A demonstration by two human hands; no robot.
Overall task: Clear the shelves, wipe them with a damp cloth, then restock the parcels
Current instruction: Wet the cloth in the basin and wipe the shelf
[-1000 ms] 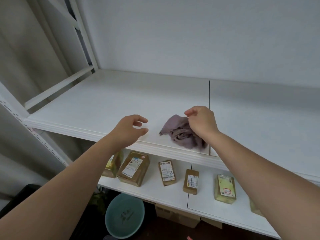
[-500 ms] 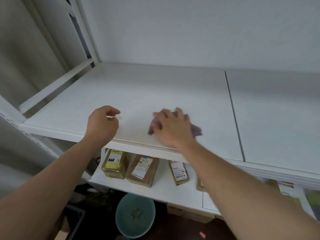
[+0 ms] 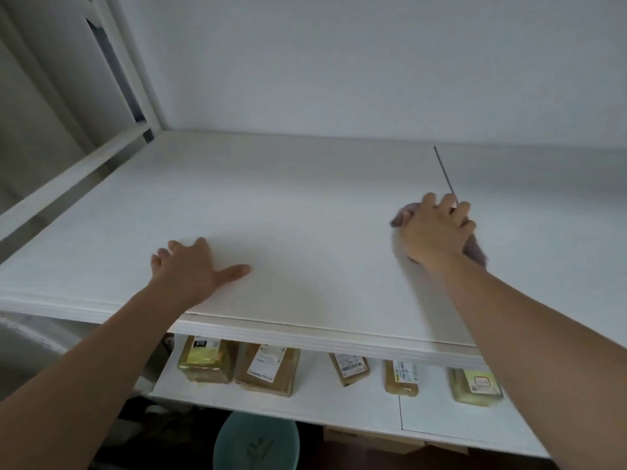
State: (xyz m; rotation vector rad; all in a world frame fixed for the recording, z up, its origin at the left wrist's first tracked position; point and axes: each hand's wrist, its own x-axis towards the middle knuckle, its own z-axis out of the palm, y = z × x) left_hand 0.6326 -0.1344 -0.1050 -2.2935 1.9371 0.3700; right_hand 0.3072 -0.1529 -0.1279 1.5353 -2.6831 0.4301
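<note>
While the right hand presses down on a purple cloth with its fingers spread over it, the left hand lies flat and relaxed on the upper shelf, palm down, thumb stretched out to the side, holding nothing. The cloth is bunched under the right palm; only its edges show, one at the left of the knuckles and one at the wrist side. It sits on the upper shelf right at the dark seam where two shelf boards meet, and the right fingertips lie over that seam. The left hand rests near the front edge of the same board, well apart from the cloth.

Around the hands the upper shelf is white and carries only the cloth. A white wall stands behind it, and a white frame post rises at the back left corner.

Below, the lower shelf holds five parcels in a row: a yellowish parcel with a black tag at the left, a brown box just beside it, then a small brown parcel, a narrow parcel and a pale green parcel partly hidden by the right forearm. Under that shelf stands a green bin, seen from above.
</note>
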